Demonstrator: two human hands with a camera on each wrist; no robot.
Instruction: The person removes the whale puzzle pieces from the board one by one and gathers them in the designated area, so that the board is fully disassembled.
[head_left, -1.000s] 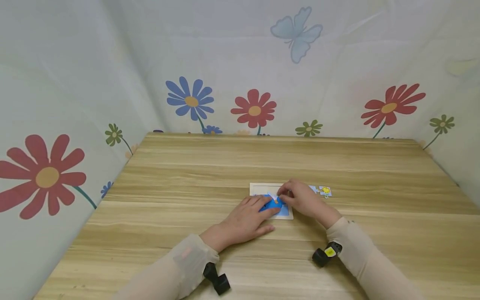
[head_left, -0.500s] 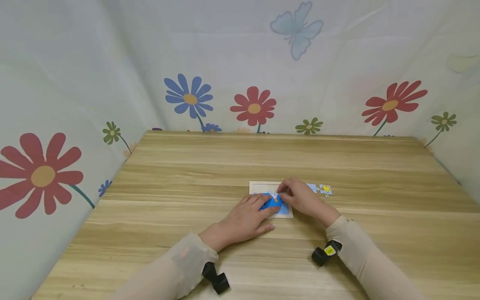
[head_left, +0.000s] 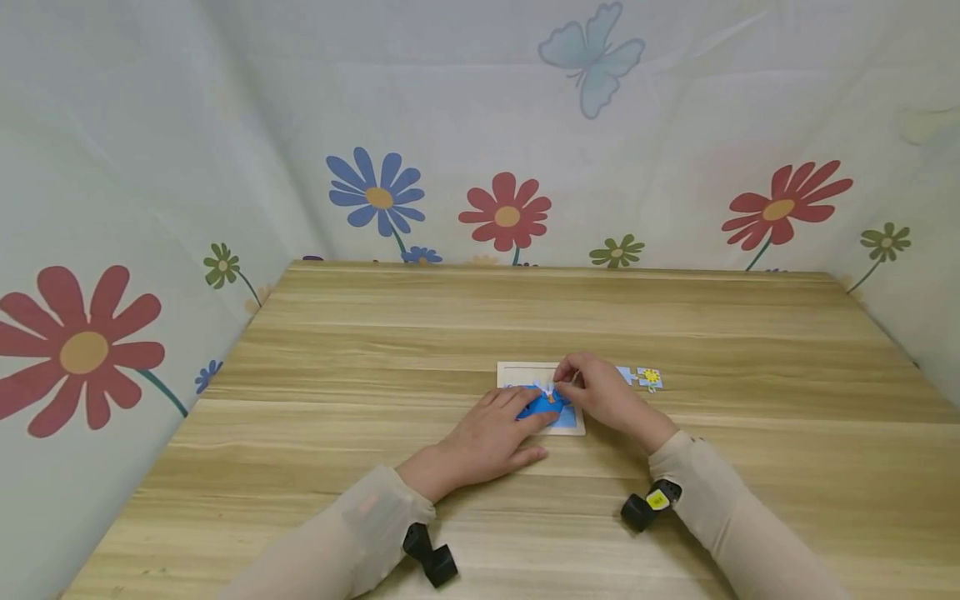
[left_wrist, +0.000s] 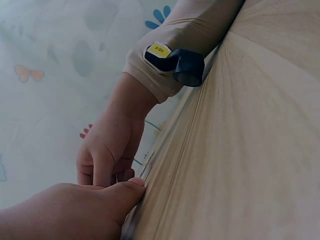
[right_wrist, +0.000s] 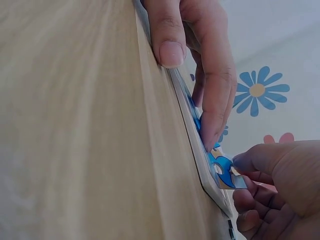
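A small puzzle tray with a pale rim [head_left: 517, 365] lies flat on the table, holding a partly filled blue picture [head_left: 545, 405]. My left hand [head_left: 480, 437] rests on it from the left, its extended fingers pressing the blue pieces, thumb at the near edge. At the tray's right side my right hand [head_left: 609, 392] pinches a blue-and-white jigsaw piece [right_wrist: 227, 172] between thumb and fingertips. In the right wrist view the piece is tilted up from the tray, beside the left fingertips. The left wrist view shows both hands close together, with the pieces hidden.
Loose light-blue puzzle pieces, one with a yellow flower [head_left: 651, 377], lie just right of the tray. The wooden table [head_left: 375, 325] ends at a floral curtain [head_left: 450, 125] behind. Each wrist wears a black camera mount [head_left: 648, 507].
Both hands stay nearly in place on the tray, the right fingers still at the piece. The whole view has shifted slightly with the head.
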